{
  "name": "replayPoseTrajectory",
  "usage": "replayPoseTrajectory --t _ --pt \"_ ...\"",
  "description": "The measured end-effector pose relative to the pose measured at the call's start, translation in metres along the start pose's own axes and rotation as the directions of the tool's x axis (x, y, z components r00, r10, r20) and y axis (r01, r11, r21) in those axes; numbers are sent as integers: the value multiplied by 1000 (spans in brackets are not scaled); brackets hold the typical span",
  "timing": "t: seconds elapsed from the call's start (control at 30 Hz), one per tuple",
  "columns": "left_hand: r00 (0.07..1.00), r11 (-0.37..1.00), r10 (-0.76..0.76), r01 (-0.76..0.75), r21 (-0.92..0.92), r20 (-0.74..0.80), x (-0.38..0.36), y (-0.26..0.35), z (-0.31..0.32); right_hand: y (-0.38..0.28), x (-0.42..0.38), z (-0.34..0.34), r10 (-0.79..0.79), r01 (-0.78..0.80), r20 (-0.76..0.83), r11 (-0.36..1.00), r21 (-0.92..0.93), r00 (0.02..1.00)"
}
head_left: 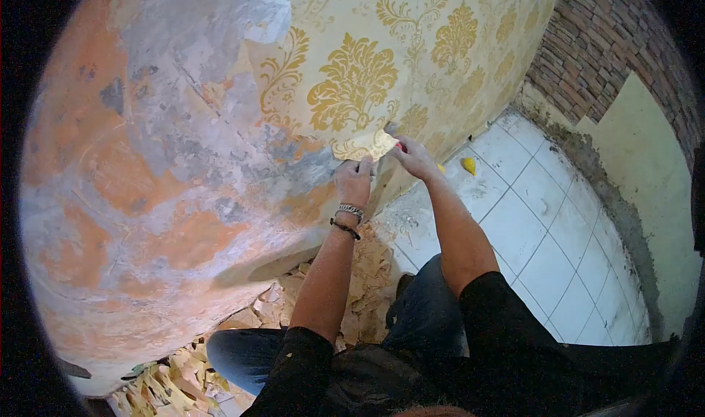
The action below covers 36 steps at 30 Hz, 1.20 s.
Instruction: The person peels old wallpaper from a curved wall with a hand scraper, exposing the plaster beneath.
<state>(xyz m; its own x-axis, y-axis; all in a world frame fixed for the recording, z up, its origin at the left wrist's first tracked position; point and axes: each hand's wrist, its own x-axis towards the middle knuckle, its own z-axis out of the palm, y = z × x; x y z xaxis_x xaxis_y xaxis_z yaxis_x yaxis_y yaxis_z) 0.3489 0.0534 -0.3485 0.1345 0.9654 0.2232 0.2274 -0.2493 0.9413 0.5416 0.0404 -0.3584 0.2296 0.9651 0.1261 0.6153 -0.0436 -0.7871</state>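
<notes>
At nine o'clock I have a stripped, patchy wall [147,160]; at seven, torn paper scraps [172,388] lie along its foot. Near centre, the left hand [354,183] is closed, thumb and fingers pinching a pale wallpaper flap [363,147] below the patterned wallpaper [352,79] at twelve. To its two o'clock, the right hand [413,158] curls closed around a small red tool [400,147], how tightly I can't tell. White tiles [540,233] spread at four. Uneven pulling could rip the flap short; a slipping tool could nick the left fingers.
</notes>
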Motion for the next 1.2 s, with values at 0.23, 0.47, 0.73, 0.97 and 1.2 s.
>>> replayPoseTrajectory --t 0.23,0.47,0.73,0.97,1.2 --pt "984 996 -13 28 -82 176 -9 17 -11 -22 -3 0 -137 138 -150 990 -5 979" --pt "955 937 -44 141 -319 292 -20 35 -34 -42 -3 -11 -104 91 -94 987 -132 990" --pt "917 806 -127 317 -499 378 -42 60 -44 -70 -11 -16 -84 59 -108 975 -214 991" --pt "909 776 -176 364 -516 376 -59 59 -51 -83 -22 -6 -262 230 -148 952 -201 954" --pt "929 781 -85 286 -555 360 -62 69 -59 -87 -11 -20 0 -10 -76 992 -129 997"
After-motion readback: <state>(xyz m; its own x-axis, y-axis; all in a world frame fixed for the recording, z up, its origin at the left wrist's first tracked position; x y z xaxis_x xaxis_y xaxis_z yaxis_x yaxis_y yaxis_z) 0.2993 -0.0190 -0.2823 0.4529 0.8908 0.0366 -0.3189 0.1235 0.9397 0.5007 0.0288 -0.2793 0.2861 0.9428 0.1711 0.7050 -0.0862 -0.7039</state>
